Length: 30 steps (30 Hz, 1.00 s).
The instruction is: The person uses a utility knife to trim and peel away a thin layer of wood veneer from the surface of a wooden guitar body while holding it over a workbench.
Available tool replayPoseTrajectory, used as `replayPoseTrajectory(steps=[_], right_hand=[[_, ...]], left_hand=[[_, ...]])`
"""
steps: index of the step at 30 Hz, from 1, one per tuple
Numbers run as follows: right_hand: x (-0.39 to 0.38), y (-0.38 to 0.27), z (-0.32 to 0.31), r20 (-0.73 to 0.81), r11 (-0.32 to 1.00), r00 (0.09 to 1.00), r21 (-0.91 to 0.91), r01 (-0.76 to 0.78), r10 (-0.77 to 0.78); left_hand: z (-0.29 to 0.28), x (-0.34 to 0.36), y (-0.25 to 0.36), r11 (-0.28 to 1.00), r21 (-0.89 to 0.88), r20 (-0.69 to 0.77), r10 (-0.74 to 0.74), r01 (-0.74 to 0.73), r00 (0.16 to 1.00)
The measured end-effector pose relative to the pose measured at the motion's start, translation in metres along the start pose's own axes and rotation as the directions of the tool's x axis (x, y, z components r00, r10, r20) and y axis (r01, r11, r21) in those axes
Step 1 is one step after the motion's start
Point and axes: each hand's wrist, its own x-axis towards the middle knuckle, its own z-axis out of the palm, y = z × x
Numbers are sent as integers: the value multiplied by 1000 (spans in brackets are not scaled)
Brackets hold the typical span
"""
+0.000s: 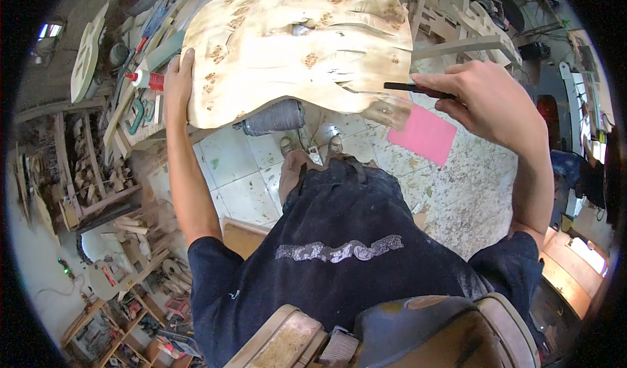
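A pale, knotty wooden guitar body [261, 58] with dark burls and cracks lies flat before me. At its left edge my left hand [177, 84] grips it, thumb on top and the other fingers hidden underneath. Over its right end, my right hand [493, 103] is closed around a slim black stick-like tool [408, 88], whose kind I cannot make out. The tool's tip points left, close to the wood; whether it touches is unclear. Below that end, a brownish wood tab [388, 111] sticks out next to a pink sheet [426, 136].
A red-and-white glue bottle [145, 79] and a green clamp [138, 118] are left of the guitar body. A dark grey cylinder [273, 118] sits beneath its near edge. Wood pieces [450, 15] crowd the far right; a rack of scraps [88, 165] stands left.
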Motion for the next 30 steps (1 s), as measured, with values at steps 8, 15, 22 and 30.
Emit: replayPoseTrajectory(steps=[8,15,22,30], right_hand=[[5,-2,47,-341,943,940,310,124,-11],[-13,-41,52,-225,990,972,139,-37,68],[-2,-35,59,-222,999,975,31,13,-6],[12,-34,44,-258,985,950,-61,164,-174]], left_hand=[[0,8,-1,999,42,25,-25,24,999],[-3,1,9,996,30,47,-82,80,996],[-2,6,-1,999,45,26,-8,7,1000],[-4,-6,15,997,80,0,-15,15,1000]])
